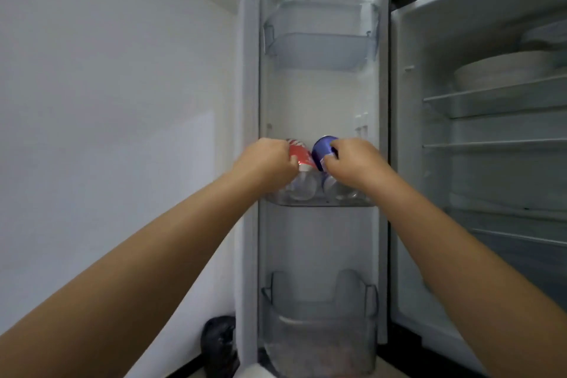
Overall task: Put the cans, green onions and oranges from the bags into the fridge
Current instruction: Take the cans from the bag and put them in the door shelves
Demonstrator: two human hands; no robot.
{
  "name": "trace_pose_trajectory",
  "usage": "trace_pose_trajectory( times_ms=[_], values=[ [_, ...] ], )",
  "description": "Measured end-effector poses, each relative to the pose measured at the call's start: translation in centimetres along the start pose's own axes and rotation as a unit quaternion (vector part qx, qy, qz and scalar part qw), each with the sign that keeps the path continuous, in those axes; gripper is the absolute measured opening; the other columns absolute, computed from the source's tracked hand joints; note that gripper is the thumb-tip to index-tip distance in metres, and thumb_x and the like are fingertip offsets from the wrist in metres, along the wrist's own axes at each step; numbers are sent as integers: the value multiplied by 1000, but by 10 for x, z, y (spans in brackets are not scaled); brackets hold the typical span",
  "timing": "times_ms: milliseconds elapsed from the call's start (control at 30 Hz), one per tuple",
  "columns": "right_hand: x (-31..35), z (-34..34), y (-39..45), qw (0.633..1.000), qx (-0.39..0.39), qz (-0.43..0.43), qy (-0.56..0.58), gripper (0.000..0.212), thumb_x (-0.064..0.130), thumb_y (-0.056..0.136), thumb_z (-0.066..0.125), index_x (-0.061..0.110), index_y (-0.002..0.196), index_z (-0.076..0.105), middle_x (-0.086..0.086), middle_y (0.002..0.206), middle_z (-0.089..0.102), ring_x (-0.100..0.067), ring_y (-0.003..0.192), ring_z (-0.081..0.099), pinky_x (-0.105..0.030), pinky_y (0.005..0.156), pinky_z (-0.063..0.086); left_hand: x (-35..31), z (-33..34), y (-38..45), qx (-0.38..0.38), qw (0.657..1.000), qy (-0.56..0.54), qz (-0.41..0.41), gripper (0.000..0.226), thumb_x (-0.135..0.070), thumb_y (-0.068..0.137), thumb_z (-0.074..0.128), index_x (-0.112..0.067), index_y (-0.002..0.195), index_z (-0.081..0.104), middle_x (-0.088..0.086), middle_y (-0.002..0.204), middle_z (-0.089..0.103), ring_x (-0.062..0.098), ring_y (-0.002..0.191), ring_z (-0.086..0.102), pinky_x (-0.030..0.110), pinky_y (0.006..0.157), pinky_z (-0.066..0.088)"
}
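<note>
Both cans sit tilted over the middle door bin (pixel 319 201), so letting go early could tip one onto its side or over the clear rim. The left hand (pixel 267 159) grips the red can (pixel 302 156), fingers curled round it; the right hand (pixel 352 159) grips the blue can (pixel 323 147) likewise. Each can looks intact, its silver base sinking inside the bin.

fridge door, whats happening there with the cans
A person is loading cans into the clear plastic middle door shelf of the open fridge. The left hand grips a red and white drink can, the right hand a blue drink can, both at that shelf. The top and bottom door bins look empty. White bowls sit inside the fridge.
</note>
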State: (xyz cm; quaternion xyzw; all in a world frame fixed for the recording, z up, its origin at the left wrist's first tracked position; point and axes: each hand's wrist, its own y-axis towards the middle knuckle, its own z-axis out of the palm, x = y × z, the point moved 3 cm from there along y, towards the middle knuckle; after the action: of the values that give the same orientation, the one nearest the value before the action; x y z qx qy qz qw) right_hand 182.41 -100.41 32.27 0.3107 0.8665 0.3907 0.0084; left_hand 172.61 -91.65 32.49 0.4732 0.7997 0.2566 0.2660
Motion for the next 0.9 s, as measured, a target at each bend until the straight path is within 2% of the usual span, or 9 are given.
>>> trace_pose_trajectory(
  times_ms=[33,133,200,267,400,533,667,900],
  values=[
    [4,0,-8,1000,-13,-2,-2,22,16,91,42,1,89,59,-27,113,57,-38,97,53,-31,64,37,6,-3,-11,-5,1000,17,-1,33,-22,96,38,-4,112,60,19,119,61,35,109,55,33,84,44],
    [17,7,-34,998,-56,-15,1,32,19,91,43,-1,110,59,-25,119,55,-40,113,48,-39,90,42,27,-9,-56,-19,997,72,-14,34,-23,96,38,-6,118,58,14,120,60,32,110,55,33,83,44],
    [33,18,-55,995,-83,-59,10,34,20,90,45,1,114,58,-22,123,54,-37,117,46,-40,97,37,49,-6,-93,-19,993,108,-42,34,-22,96,37,-7,120,56,11,120,58,29,112,53,33,80,43],
    [54,33,-78,990,-83,-102,42,34,17,88,47,1,117,58,-20,126,53,-35,119,45,-39,100,35,75,1,-132,15,987,138,-78,33,-22,96,38,-8,121,56,9,121,57,27,114,51,34,83,44],
    [115,68,-128,981,-1,-150,125,36,14,89,46,3,122,56,-16,129,54,-33,122,44,-37,103,35,136,-1,-201,96,966,187,-152,32,-17,95,38,-8,119,57,10,122,57,28,117,50,35,85,44],
    [199,102,-184,964,70,-198,161,36,16,92,44,5,124,55,-12,131,55,-29,123,46,-36,99,39,198,-23,-266,124,945,226,-200,31,-12,95,38,-8,118,58,10,121,58,29,114,51,32,74,35],
    [297,141,-245,944,131,-242,181,35,17,91,44,6,123,56,-12,128,57,-31,120,48,-39,98,41,274,-59,-334,143,922,250,-258,32,-12,94,39,-10,120,57,11,122,58,30,114,52,34,78,40],
    [479,210,-344,917,229,-259,197,35,17,92,43,7,124,55,-12,128,57,-30,119,48,-37,95,41,436,-119,-459,213,890,280,-292,32,-10,94,39,-10,121,56,11,119,59,29,110,54,31,77,40]
  ],
)
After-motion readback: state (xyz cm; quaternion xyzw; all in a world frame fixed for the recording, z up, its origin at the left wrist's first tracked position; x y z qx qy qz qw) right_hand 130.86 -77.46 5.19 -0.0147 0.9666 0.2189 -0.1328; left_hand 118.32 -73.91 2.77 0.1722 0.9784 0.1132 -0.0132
